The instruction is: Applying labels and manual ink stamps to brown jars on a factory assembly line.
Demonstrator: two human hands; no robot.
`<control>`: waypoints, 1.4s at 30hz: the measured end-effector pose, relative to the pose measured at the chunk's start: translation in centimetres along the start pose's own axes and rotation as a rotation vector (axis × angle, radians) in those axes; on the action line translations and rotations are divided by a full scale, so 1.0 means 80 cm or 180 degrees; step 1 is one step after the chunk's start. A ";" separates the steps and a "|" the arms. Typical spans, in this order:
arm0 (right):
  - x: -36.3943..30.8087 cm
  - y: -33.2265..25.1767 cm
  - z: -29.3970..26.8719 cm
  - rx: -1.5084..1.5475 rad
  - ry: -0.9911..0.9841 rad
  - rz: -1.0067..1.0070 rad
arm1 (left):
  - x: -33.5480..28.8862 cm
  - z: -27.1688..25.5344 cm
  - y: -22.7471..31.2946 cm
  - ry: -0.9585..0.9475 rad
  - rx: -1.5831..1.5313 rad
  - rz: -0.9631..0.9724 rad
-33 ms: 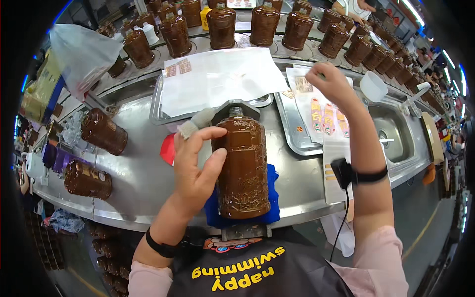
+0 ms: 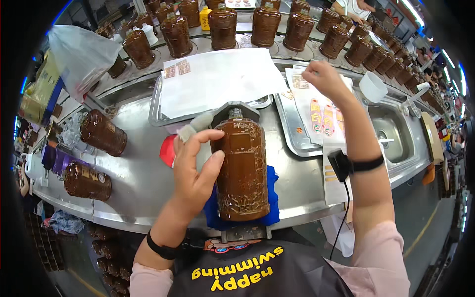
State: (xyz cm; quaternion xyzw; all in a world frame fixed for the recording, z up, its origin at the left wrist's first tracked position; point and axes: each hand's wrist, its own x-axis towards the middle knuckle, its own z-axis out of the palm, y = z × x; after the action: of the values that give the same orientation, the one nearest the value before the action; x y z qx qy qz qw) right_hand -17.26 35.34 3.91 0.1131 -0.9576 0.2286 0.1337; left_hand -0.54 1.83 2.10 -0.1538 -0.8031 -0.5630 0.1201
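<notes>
A brown, embossed glass bottle (image 2: 241, 171) lies with its neck away from me, on a blue cloth (image 2: 273, 195) over a metal holder (image 2: 246, 232). My left hand (image 2: 193, 171) is at its left side, thumb and forefinger apart, their tips at the glass edge. A whitish cover wraps one finger of that hand. Up to the right, my right hand (image 2: 324, 81) hovers by a label sheet (image 2: 303, 106) with its fingers pinched together. Whatever they may hold is too small to make out. Gold and red labels (image 2: 327, 119) show on this sheet.
Two more brown bottles (image 2: 103, 132) lie at the left. A white sheet (image 2: 217, 81) covers a metal tray beyond the bottle. Bottles (image 2: 221, 27) stand in a row along the back conveyor. A sink (image 2: 400, 131) and white jug (image 2: 373, 86) are at the right.
My right hand has shifted very slightly left. My left hand and the bottle between my arms look nearly the same.
</notes>
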 end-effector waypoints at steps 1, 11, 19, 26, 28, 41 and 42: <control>0.028 0.031 0.020 0.0291 -0.0414 0.0313 | -0.001 0.001 -0.001 -0.0019 -0.0014 -0.0007; 0.051 0.036 0.110 -0.1433 -0.0622 0.0516 | -0.013 -0.022 -0.022 -0.0017 0.0086 -0.0082; -0.059 -0.110 -0.028 0.1455 -0.0208 -0.0080 | -0.020 -0.008 -0.039 0.0236 -0.0811 -0.0374; -0.162 -0.207 0.008 0.2051 -0.0379 -0.0633 | -0.020 0.012 -0.012 0.0130 -0.1258 -0.0294; -0.170 -0.205 0.021 0.1940 -0.0168 -0.0598 | -0.018 0.017 -0.004 0.0119 -0.0689 -0.0078; -0.181 -0.190 0.049 0.2461 0.0041 -0.0107 | -0.015 0.030 -0.019 0.0111 -0.1067 -0.0294; -0.181 -0.191 0.050 0.2400 0.0094 -0.0145 | -0.015 0.030 -0.020 0.0108 -0.1064 -0.0299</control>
State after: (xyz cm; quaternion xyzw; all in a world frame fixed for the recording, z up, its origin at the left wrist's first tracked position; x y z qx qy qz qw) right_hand -0.24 22.41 2.22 0.1724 -0.8014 0.5636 0.1016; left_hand -0.06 3.41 -0.57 -0.1243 -0.7025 -0.6962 0.0800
